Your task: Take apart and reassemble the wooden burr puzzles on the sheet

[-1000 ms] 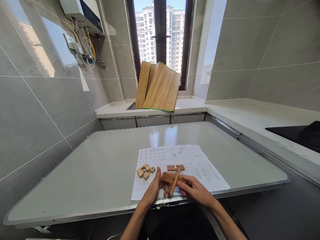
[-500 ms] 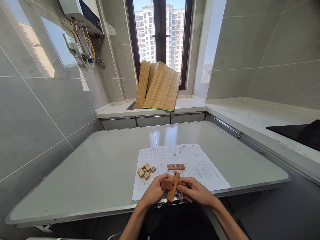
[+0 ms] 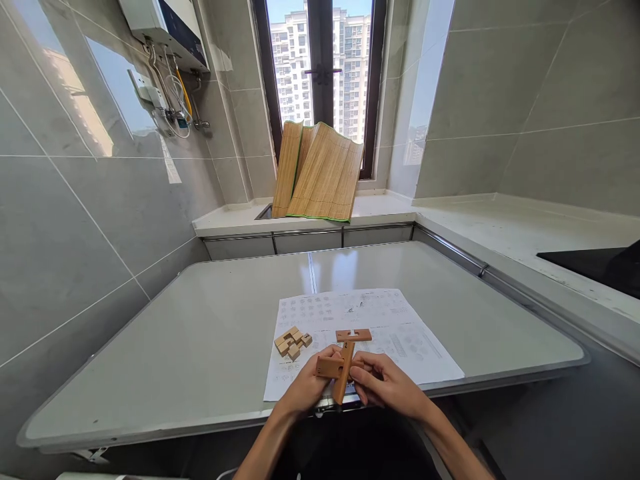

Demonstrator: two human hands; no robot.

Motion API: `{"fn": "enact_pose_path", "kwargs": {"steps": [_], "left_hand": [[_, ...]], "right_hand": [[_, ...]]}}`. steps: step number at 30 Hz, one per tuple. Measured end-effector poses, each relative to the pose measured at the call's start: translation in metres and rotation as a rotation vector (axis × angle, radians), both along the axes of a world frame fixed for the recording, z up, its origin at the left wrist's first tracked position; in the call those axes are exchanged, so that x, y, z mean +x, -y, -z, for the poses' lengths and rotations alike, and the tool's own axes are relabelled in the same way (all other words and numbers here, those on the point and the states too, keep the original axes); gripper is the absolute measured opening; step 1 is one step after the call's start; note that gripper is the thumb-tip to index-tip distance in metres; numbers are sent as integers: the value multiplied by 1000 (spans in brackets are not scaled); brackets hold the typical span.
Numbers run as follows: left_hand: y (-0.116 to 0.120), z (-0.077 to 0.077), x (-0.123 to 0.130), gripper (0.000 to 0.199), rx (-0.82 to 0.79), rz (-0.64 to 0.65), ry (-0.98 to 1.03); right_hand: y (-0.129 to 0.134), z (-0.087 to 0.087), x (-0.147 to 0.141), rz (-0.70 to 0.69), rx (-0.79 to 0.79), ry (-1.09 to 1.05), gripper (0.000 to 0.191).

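Two reddish-brown wooden puzzle pieces are crossed through each other just above the table's near edge. One piece (image 3: 329,367) lies roughly level; the other (image 3: 343,383) stands steeply across it and carries a dark mark near its top. Around the left end of the level piece, the fingers of my left hand (image 3: 303,388) are closed. My right hand (image 3: 390,383) pinches the crossed pieces from the right, its fingertips partly hidden behind them. Just beyond lies a third reddish-brown piece (image 3: 363,336) with a notch in its middle.
Several pale wooden puzzle pieces (image 3: 285,345) sit in a cluster on the left of a printed sheet (image 3: 425,360). The sheet rests on a glossy pale table (image 3: 175,347). A folded bamboo mat (image 3: 327,177) leans by the window behind a white counter (image 3: 480,217).
The crossed pieces have turned in my hands and shifted slightly left, so the numbered face of the steep piece now shows edge-on. My hands keep their hold.
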State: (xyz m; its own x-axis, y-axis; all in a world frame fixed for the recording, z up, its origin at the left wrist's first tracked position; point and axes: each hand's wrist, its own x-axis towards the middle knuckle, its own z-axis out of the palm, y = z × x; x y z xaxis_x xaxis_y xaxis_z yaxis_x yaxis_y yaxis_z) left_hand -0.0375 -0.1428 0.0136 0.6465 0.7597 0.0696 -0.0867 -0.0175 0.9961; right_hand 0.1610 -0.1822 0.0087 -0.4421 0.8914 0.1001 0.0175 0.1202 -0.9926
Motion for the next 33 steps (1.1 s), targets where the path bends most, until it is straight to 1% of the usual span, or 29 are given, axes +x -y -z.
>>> {"fn": "enact_pose_path", "kwargs": {"steps": [3, 5, 7, 11, 14, 17, 20, 22, 25, 29, 33], "left_hand": [[4, -4, 1, 30, -41, -9, 81], [9, -7, 4, 31, -91, 3, 158], [15, -10, 7, 31, -134, -6, 228], [26, -15, 14, 28, -173, -56, 325], [31, -18, 16, 28, -180, -83, 384], [30, -21, 12, 31, -158, -95, 319], [27, -25, 4, 33, -145, -84, 155], [26, -26, -1, 31, -146, -51, 63], [29, -23, -3, 28, -158, 8, 35], [34, -12, 0, 31, -208, -21, 149], [38, -6, 4, 32, -289, 10, 242]], "right_hand": [[6, -13, -7, 52, 47, -13, 42], [10, -18, -11, 81, 51, -58, 42], [14, -19, -15, 109, 30, -117, 42], [22, -19, -24, 118, -43, -217, 42], [27, -21, -29, 138, -48, -243, 42], [29, -25, -28, 147, -25, -210, 44], [29, -27, -23, 142, -25, -147, 47], [29, -26, -19, 130, -35, -113, 46], [30, -23, -14, 86, -46, -109, 44], [33, -21, -11, 23, -39, -120, 43], [35, -23, -10, -3, -53, -126, 45]]}}
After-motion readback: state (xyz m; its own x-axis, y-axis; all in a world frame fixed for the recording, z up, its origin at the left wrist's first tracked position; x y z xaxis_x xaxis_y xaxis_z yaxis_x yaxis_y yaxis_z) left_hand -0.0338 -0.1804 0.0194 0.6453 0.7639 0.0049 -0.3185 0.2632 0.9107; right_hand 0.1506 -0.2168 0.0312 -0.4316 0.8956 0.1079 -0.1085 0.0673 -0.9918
